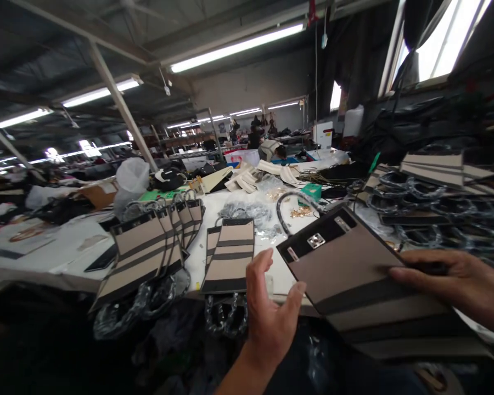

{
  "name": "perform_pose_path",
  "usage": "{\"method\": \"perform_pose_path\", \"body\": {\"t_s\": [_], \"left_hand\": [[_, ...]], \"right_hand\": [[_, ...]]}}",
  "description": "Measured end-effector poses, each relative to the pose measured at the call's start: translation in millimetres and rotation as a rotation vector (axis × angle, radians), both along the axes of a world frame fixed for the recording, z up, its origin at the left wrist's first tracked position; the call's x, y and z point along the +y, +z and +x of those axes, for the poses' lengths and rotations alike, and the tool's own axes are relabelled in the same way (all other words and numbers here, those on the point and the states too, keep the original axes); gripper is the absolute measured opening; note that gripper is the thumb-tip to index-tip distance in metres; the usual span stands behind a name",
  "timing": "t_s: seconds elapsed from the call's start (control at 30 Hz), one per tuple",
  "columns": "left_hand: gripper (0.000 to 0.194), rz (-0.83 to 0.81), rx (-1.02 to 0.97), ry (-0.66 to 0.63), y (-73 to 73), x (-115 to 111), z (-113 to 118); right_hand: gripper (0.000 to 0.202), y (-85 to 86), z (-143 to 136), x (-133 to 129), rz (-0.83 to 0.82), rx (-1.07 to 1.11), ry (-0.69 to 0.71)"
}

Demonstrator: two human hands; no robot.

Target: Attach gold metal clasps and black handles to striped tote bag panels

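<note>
My right hand [448,280] grips the right edge of a beige and black handbag panel [349,269], thumb on its face and fingers behind. Along the panel's black top band sit a metal turn-lock plate [316,240] and two small metal fittings. A wrapped handle [286,206] arches from that band. Beside the panel's left edge is my left hand [271,312], its fingers curled apart and nothing between them. A similar panel [233,247] lies on the white table just beyond, its plastic-wrapped handle hanging over the front edge.
More striped panels [144,244] overlap at the left of the white table [107,258]. At the right are piled panels with plastic-wrapped handles [420,236]. A green box [312,191] stands beside small gold-coloured parts [300,212]. A bent-over person [271,149] is farther back.
</note>
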State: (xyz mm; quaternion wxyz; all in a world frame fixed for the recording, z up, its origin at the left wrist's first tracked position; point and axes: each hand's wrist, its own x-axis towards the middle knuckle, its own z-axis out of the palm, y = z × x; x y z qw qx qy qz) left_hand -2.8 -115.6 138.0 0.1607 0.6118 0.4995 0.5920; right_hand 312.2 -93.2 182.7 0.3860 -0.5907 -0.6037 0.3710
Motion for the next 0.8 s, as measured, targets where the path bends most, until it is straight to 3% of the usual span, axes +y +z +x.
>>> {"method": "perform_pose_path", "body": {"t_s": [0.1,0.17,0.23,0.33,0.4,0.47,0.53,0.63,0.73,0.8], "left_hand": [[0.066,-0.287,-0.333,-0.207,-14.7,-10,-14],[0.073,-0.329,-0.542,-0.230,-12.0,-11,-26],[0.080,-0.333,-0.690,-0.160,-1.3,-14,-41],[0.075,-0.476,-0.813,-0.136,18.2,-26,-69],[0.069,-0.551,-0.832,-0.093,30.5,-36,-89],[0.067,-0.544,-0.795,0.029,46.2,-44,-111],[0.067,-0.516,-0.703,0.175,70.6,-47,-137],[0.061,-0.525,-0.505,0.360,124.9,-42,-186],[0.055,-0.598,-0.379,0.527,184.7,-21,-256],[0.066,-0.569,-0.287,0.627,214.7,3,-314]], "right_hand": [[0.040,6.5,-32,6,-0.104,0.123,0.074],[0.044,5.9,-65,11,-0.073,0.200,0.092],[0.047,3.5,-102,15,-0.070,0.289,0.125],[0.051,-1.1,-151,20,-0.160,0.484,0.251],[0.053,-6.9,-175,24,-0.220,0.582,0.395],[0.059,-17.4,-190,31,-0.236,0.576,0.513],[0.063,-33.5,-195,41,-0.228,0.497,0.554],[0.059,-66.2,-181,61,-0.246,0.384,0.511],[0.054,-104.1,-149,78,-0.321,0.275,0.412],[0.055,-129.4,-124,84,-0.382,0.172,0.347]]}}
